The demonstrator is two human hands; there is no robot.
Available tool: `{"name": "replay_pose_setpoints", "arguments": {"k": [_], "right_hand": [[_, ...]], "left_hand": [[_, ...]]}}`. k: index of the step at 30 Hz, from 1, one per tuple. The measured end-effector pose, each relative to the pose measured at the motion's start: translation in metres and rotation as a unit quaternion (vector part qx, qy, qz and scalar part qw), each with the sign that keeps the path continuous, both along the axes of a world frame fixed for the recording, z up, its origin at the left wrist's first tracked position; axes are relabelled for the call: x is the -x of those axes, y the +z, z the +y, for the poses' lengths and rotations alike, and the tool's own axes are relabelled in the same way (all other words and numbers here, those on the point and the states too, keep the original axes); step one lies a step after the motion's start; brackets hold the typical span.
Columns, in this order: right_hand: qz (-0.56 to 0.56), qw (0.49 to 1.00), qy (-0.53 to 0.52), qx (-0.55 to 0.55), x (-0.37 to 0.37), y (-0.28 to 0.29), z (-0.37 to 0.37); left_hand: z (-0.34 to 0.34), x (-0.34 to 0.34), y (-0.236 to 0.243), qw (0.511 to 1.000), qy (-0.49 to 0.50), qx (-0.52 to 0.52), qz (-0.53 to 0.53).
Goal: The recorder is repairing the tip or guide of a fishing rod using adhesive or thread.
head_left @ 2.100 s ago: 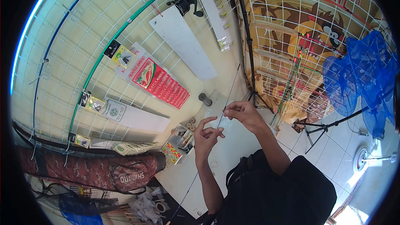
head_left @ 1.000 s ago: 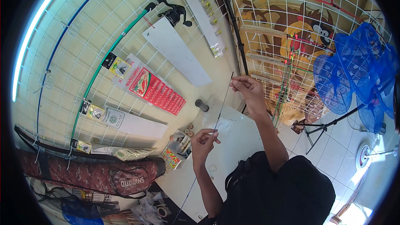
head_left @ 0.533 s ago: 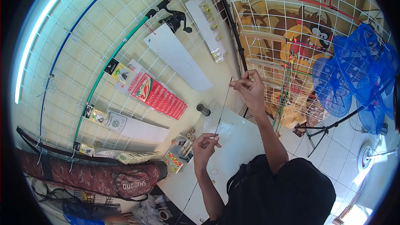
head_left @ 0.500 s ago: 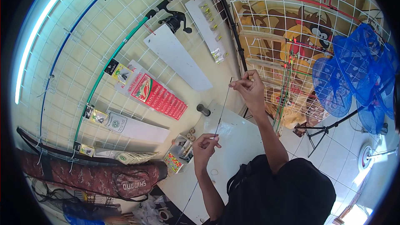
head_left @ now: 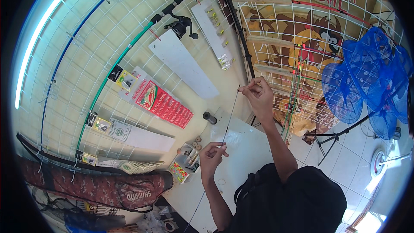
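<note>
2 hands, 1 skinny rod tip stretched between them

Left hand [head_left: 212,152] pinches low on a thin dark rod section [head_left: 230,114], fingers closed narrow around it, right over the white table [head_left: 241,155]. Right hand [head_left: 258,92] is up higher and further out, fingertips pinched at the very tip end, probably on line or the top guide, too fine to tell. Holding it at 2 spread points looks like it keeps the piece straight and steady. Just past the left hand sit a small tackle box [head_left: 184,166] and a dark spool [head_left: 210,118], within easy reach. Beyond the right hand hang blue nets [head_left: 366,77] on the wire grid.
</note>
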State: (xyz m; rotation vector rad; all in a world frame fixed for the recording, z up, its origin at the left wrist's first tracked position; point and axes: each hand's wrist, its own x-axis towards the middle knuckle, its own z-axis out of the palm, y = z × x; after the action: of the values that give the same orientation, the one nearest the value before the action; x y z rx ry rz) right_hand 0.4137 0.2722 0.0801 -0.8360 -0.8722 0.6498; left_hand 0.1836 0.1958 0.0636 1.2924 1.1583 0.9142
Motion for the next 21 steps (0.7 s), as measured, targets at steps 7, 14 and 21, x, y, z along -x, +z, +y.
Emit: {"name": "replay_pose_setpoints", "arguments": {"k": [7,14,21], "right_hand": [[0.137,0.988,0.054,0.036,0.007,-0.005,-0.006],[0.237,0.958,0.147,0.07,0.007,-0.012,-0.012],[0.262,0.948,0.173,0.056,0.002,-0.013,-0.014]], "left_hand": [[0.004,0.001,0.004,1.0,0.001,-0.008,0.0],[0.004,0.001,0.005,1.0,0.015,0.002,0.006],[0.005,0.005,0.0,1.0,0.005,-0.003,-0.01]]}}
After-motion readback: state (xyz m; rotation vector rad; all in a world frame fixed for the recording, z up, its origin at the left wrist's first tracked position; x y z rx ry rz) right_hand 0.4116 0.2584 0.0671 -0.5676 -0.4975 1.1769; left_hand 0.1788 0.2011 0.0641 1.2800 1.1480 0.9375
